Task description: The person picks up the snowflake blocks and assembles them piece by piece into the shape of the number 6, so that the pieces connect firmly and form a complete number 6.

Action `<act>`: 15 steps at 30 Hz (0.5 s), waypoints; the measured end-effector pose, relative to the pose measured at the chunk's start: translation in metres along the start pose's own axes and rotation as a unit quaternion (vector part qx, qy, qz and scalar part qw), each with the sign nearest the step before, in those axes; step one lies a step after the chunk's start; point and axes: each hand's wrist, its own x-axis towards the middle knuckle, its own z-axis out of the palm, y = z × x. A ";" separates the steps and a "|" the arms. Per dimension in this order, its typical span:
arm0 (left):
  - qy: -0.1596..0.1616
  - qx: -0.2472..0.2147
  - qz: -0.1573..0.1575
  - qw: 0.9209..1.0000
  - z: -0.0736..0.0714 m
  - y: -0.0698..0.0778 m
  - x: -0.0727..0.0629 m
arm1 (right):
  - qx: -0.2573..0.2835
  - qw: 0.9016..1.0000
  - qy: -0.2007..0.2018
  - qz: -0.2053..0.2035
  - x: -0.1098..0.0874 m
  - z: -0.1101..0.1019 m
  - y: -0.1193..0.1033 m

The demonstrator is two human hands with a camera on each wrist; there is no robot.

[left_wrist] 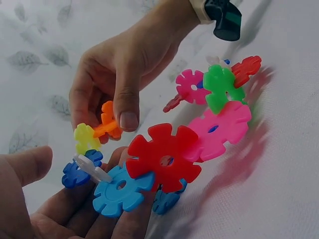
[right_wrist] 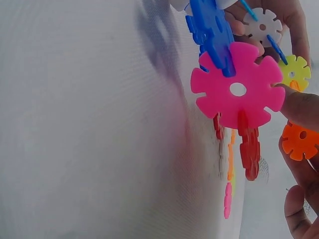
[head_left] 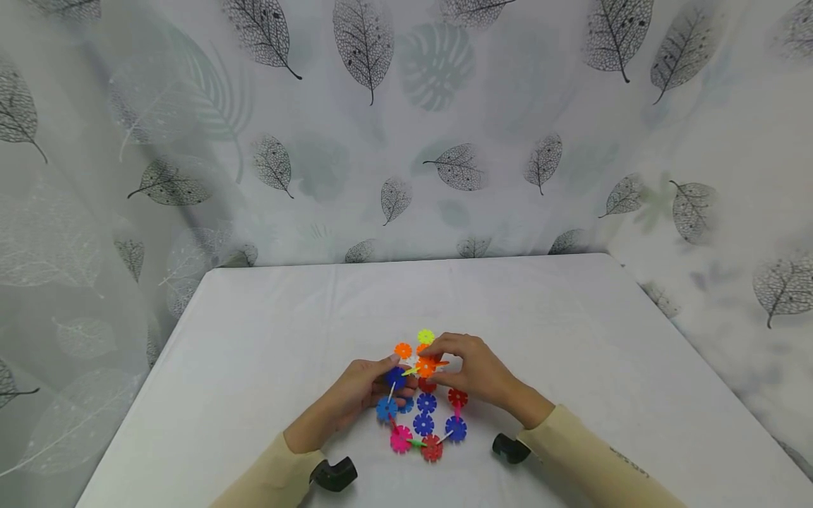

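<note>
A ring of interlocking plastic snowflake discs, in blue, pink, red, white and other colours, stands over the table between my hands. My right hand (head_left: 476, 367) pinches an orange snowflake disc (left_wrist: 108, 119) between thumb and fingers, beside a yellow disc (left_wrist: 87, 138). From the left, my left hand (head_left: 356, 391) supports the ring on its fingers, its thumb apart from the discs in the left wrist view. Over those fingers lie a light blue disc (left_wrist: 122, 190) and a dark blue disc (left_wrist: 75, 172). A red disc (left_wrist: 163, 158) and a pink disc (right_wrist: 239, 87) belong to the same ring.
More joined discs, including an orange disc (head_left: 403, 350) and a yellow-green disc (head_left: 426, 336), show behind the ring. Black devices (head_left: 334, 474) sit at both wrists. The white-covered table (head_left: 267, 303) ends at a leaf-print curtain (head_left: 330, 169).
</note>
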 end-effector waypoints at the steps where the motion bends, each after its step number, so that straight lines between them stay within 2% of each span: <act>1: 0.002 -0.002 -0.001 1.000 0.000 0.000 0.000 | 0.004 1.000 -0.001 0.002 0.000 0.000 0.000; 9: 0.017 -0.005 -0.009 1.000 0.000 0.002 0.000 | 0.027 1.000 -0.002 0.006 0.001 0.000 0.003; 15: 0.016 0.024 -0.010 1.000 0.002 0.001 0.002 | 0.028 1.000 0.004 -0.007 0.002 0.001 0.004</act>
